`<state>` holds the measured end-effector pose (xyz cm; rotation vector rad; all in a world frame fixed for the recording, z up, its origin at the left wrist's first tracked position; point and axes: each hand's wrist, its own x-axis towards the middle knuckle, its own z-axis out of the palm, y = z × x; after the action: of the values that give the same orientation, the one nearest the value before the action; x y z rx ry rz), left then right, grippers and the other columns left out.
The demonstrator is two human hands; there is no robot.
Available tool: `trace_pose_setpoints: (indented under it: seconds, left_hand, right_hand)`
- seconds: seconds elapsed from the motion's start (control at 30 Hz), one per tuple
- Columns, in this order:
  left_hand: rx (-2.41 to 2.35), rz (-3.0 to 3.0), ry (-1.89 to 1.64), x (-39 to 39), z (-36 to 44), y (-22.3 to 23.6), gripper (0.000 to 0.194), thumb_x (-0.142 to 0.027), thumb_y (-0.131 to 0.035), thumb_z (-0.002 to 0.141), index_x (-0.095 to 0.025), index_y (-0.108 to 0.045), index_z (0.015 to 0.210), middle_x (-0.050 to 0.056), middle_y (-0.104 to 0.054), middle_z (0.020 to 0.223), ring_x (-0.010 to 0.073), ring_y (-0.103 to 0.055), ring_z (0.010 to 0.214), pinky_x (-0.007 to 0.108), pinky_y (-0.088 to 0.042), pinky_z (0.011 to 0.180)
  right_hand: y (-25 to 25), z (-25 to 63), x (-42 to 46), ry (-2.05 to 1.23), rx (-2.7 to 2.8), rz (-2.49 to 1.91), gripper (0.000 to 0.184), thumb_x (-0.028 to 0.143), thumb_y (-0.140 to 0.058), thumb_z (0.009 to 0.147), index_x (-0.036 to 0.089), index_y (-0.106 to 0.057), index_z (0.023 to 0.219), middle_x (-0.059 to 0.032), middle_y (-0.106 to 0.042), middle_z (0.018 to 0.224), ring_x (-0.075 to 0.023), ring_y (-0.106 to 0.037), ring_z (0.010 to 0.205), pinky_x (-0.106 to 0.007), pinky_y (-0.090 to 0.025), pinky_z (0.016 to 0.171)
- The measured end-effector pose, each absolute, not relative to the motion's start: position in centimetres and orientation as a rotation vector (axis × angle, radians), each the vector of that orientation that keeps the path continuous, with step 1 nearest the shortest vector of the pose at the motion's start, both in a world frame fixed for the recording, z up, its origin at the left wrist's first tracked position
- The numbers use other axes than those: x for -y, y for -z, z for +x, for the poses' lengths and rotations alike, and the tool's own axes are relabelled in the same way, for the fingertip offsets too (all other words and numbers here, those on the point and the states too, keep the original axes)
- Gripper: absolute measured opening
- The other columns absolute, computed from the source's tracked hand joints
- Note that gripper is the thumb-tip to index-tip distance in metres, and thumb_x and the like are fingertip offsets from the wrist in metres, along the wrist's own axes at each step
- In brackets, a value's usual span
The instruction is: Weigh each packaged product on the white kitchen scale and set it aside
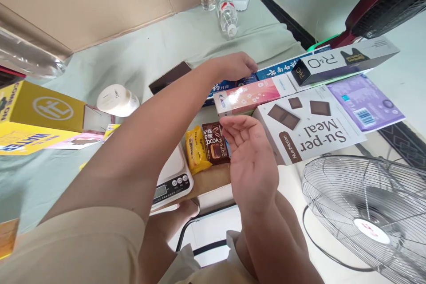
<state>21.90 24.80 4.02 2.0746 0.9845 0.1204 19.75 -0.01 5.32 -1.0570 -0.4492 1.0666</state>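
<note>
A yellow packet (pixel 197 148) is set beside a cocoa packet (pixel 214 142). The left hand (pixel 235 65) is held at the blue boxes (pixel 281 69); its grip cannot be told. The right hand (pixel 253 159) is held palm up, loosely spread.

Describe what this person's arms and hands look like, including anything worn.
The left hand and right hand are ungloved, with no rings or watch visible. A plain cream short sleeve covers the top of the left arm; no right sleeve shows.
</note>
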Motion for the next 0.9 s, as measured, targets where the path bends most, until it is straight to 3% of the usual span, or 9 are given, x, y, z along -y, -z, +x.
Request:
trace_pose_setpoints:
  seconds: [0.13,0.4,0.57,0.63,0.73,0.8,0.9]
  left_hand:
    - [-0.970,2.206,-0.019,-24.2,21.7,-4.9,0.034,-0.018,-0.055,0.081,-0.018,-0.080,0.105,0.006,-0.071,0.100,0.0317,-0.064,0.116,0.046,-0.046,0.103]
    - [-1.172,2.316,0.225,-23.6,18.9,-5.6,0.017,-0.021,-0.072,0.072,-0.019,-0.075,0.089,0.006,-0.068,0.090,0.0375,-0.060,0.121,0.047,-0.042,0.110]
    - [-1.132,2.345,0.184,-24.1,19.4,-5.1,0.005,-0.019,-0.074,0.071,-0.019,-0.069,0.072,0.003,-0.062,0.073,0.0339,-0.067,0.107,0.045,-0.047,0.105]
    - [-1.164,2.311,0.018,-23.7,19.7,-5.4,0.009,-0.014,-0.074,0.072,-0.020,-0.067,0.069,0.002,-0.063,0.071,0.0314,-0.068,0.101,0.045,-0.049,0.101]
    - [-1.205,2.225,-0.407,-21.2,17.8,-7.1,0.013,-0.008,-0.068,0.081,-0.021,-0.068,0.079,0.003,-0.068,0.083,0.0252,-0.067,0.094,0.042,-0.050,0.096]
    - [-1.188,2.199,-0.565,-17.8,14.4,-8.8,0.012,-0.012,-0.062,0.090,-0.021,-0.070,0.090,0.002,-0.070,0.090,0.0199,-0.066,0.090,0.037,-0.052,0.091]
    - [-1.099,2.048,-0.798,-10.9,6.9,-10.8,0.013,-0.017,-0.058,0.094,-0.021,-0.068,0.087,0.001,-0.068,0.084,0.0174,-0.066,0.082,0.033,-0.053,0.079]
  right_hand:
    - [-5.2,19.8,-0.2,-1.063,0.394,-1.019,0.029,0.049,-0.046,0.097,0.026,-0.060,0.108,-0.0077,-0.073,0.120,-0.0213,-0.069,0.122,-0.044,-0.053,0.112]
    - [-5.3,18.9,-0.2,-1.100,0.404,-1.007,0.028,0.050,-0.046,0.096,0.027,-0.058,0.105,-0.0074,-0.076,0.121,-0.0210,-0.070,0.124,-0.046,-0.052,0.116]
    - [-5.3,18.5,-0.4,-1.117,0.375,-0.980,0.025,0.048,-0.052,0.094,0.026,-0.061,0.103,-0.0057,-0.077,0.118,-0.0201,-0.071,0.119,-0.043,-0.054,0.111]
    - [-5.4,18.3,-0.5,-1.127,0.356,-0.969,0.024,0.047,-0.053,0.094,0.026,-0.062,0.102,-0.0048,-0.077,0.116,-0.0197,-0.071,0.117,-0.042,-0.054,0.109]
    - [-5.3,18.0,-0.7,-1.128,0.342,-0.945,0.023,0.046,-0.055,0.093,0.026,-0.063,0.099,-0.0035,-0.078,0.112,-0.0195,-0.072,0.114,-0.041,-0.054,0.109]
    - [-5.2,17.5,-0.7,-1.136,0.361,-0.937,0.021,0.045,-0.056,0.092,0.027,-0.064,0.097,-0.0025,-0.079,0.109,-0.0190,-0.073,0.112,-0.039,-0.056,0.106]
    - [-4.9,16.0,-0.4,-1.164,0.426,-0.947,0.018,0.044,-0.058,0.090,0.027,-0.064,0.093,-0.0011,-0.079,0.102,-0.0171,-0.074,0.104,-0.036,-0.058,0.100]
